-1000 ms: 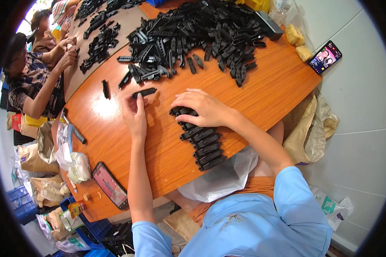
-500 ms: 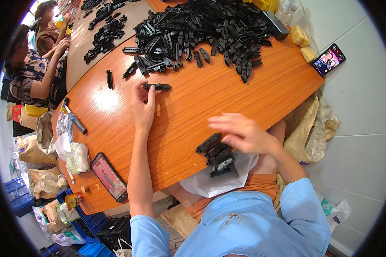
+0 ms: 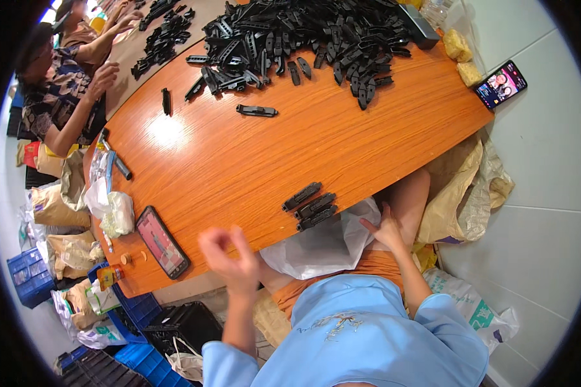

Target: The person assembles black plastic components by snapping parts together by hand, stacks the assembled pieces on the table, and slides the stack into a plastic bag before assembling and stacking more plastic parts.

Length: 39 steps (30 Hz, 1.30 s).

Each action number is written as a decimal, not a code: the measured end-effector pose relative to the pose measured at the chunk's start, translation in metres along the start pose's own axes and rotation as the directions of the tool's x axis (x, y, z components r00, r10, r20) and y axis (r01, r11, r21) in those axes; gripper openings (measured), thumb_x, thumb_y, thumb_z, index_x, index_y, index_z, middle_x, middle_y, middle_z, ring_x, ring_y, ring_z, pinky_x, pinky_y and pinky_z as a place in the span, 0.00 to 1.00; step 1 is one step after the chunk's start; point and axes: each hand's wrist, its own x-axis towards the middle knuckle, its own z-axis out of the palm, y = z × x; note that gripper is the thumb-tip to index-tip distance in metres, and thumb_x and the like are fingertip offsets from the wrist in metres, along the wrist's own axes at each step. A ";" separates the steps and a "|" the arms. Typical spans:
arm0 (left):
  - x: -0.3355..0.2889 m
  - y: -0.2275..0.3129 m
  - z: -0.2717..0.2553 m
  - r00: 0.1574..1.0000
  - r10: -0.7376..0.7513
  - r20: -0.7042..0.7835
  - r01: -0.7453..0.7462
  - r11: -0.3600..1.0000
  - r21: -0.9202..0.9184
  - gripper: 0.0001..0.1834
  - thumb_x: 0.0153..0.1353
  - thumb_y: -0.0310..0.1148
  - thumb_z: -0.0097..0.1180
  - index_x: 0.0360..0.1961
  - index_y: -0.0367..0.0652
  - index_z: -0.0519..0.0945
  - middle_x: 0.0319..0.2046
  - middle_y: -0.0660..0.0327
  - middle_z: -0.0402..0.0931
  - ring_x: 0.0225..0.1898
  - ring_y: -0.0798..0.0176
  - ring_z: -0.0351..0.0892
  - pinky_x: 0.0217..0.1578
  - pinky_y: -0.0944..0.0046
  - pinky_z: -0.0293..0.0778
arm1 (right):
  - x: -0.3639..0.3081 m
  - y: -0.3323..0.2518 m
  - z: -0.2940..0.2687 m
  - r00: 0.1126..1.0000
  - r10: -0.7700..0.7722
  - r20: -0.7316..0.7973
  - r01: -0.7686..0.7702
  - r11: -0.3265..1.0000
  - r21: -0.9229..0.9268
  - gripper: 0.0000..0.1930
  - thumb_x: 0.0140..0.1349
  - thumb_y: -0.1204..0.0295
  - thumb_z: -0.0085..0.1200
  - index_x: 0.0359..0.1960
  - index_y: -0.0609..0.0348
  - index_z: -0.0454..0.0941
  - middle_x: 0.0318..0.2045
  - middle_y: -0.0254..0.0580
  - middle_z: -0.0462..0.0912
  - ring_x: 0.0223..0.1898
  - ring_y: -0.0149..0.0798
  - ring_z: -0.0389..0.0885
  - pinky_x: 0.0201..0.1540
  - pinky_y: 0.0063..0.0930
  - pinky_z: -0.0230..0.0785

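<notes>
My left hand (image 3: 229,258), slightly blurred, is raised near the table's front edge with its fingers apart and nothing visible in it. Over my thigh, my right hand (image 3: 387,231) is open, its thumb stretched out against the rim of a white plastic bag (image 3: 319,251) on my lap. Right above that bag, three long black plastic parts (image 3: 314,206) lie side by side at the table edge. Another black plastic part (image 3: 257,111) lies alone farther up the table, and a smaller black piece (image 3: 166,101) is to its left.
A large heap of black parts (image 3: 303,39) covers the far side of the wooden table (image 3: 219,174). One phone (image 3: 163,242) lies at left; another phone (image 3: 501,84) leans at right. Two people work at far left. Blue crates (image 3: 35,280) and sacks stand beside the table.
My left hand has let go of a black part, which now lies on the table, and has drawn back toward me. My right hand has moved down to the bag. Fewer parts show at the edge.
</notes>
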 end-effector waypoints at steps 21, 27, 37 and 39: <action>-0.131 -0.062 0.009 0.724 -0.539 0.430 0.687 0.618 -0.381 0.13 0.62 0.27 0.52 0.45 0.31 0.70 0.38 0.59 0.76 0.38 0.70 0.73 0.41 0.68 0.70 | 0.050 -0.060 -0.055 1.000 -0.020 0.009 0.003 0.539 0.842 0.24 0.53 0.78 0.62 0.52 0.71 0.71 0.48 0.46 0.79 0.49 0.35 0.76 0.55 0.27 0.65; -0.129 -0.053 0.016 0.657 -0.590 0.470 0.754 0.514 -0.409 0.13 0.67 0.29 0.50 0.48 0.32 0.68 0.43 0.57 0.74 0.41 0.71 0.73 0.43 0.69 0.70 | 0.040 -0.079 -0.093 0.984 -0.146 -0.103 0.174 0.915 0.364 0.20 0.52 0.75 0.62 0.46 0.71 0.74 0.41 0.53 0.81 0.44 0.46 0.79 0.49 0.35 0.69; -0.129 -0.012 0.016 0.621 -0.528 0.580 0.781 0.475 -0.405 0.14 0.69 0.30 0.48 0.50 0.33 0.65 0.45 0.55 0.75 0.44 0.67 0.76 0.42 0.67 0.74 | 0.003 -0.180 -0.111 0.711 -0.682 -0.169 0.700 0.709 0.083 0.29 0.47 0.60 0.68 0.51 0.58 0.75 0.49 0.47 0.75 0.51 0.49 0.74 0.53 0.41 0.66; -0.133 -0.022 0.023 0.635 -0.526 0.566 0.773 0.430 -0.467 0.13 0.69 0.30 0.47 0.51 0.35 0.64 0.45 0.54 0.73 0.42 0.65 0.78 0.38 0.64 0.79 | 0.009 -0.208 -0.106 0.554 -0.830 -0.059 0.832 0.549 0.080 0.34 0.46 0.56 0.68 0.56 0.55 0.72 0.55 0.44 0.71 0.60 0.48 0.68 0.61 0.47 0.59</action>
